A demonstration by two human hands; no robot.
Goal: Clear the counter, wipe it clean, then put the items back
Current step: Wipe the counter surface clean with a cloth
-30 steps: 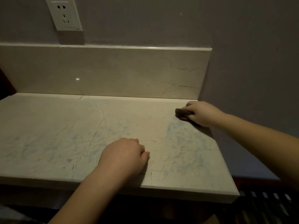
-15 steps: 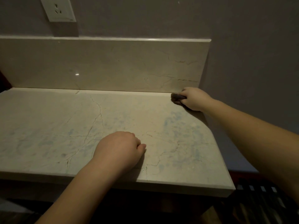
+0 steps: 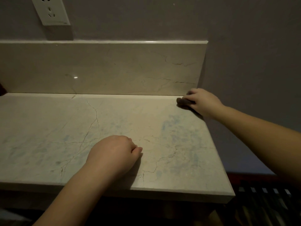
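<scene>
Counter (image 3: 114, 121): marble slab, nothing standing on it in view. Judged stage: cleared, wiping under way, items not yet returned.

Right hand (image 3: 206, 101): at the far right corner, where the counter meets the backsplash (image 3: 105, 67) and the side wall. Fingers curl over a dark cloth (image 3: 183, 102) and press it to the slab. The cloth is bunched; only its left end shows, protruding past the fingertips. No clear long axis can be read from so small a lump; what shows points left, along the backsplash seam.

Left hand (image 3: 114, 152): rests on the counter near the front edge, about mid-width, fingers curled under into a loose fist, thumb tip forward. It holds nothing visible and appears to brace.

Governing relation: the cloth sits at the corner, with no slab beyond it to the right or rear. Unwiped surface lies left of and nearer than the cloth. The right hand is the only hand on it; the left is well apart. Judgement: the next stroke should draw left along the seam or back toward the front edge. Faint bluish marks show between the two hands.

Socket (image 3: 50, 10) on the wall above, upper left.
</scene>
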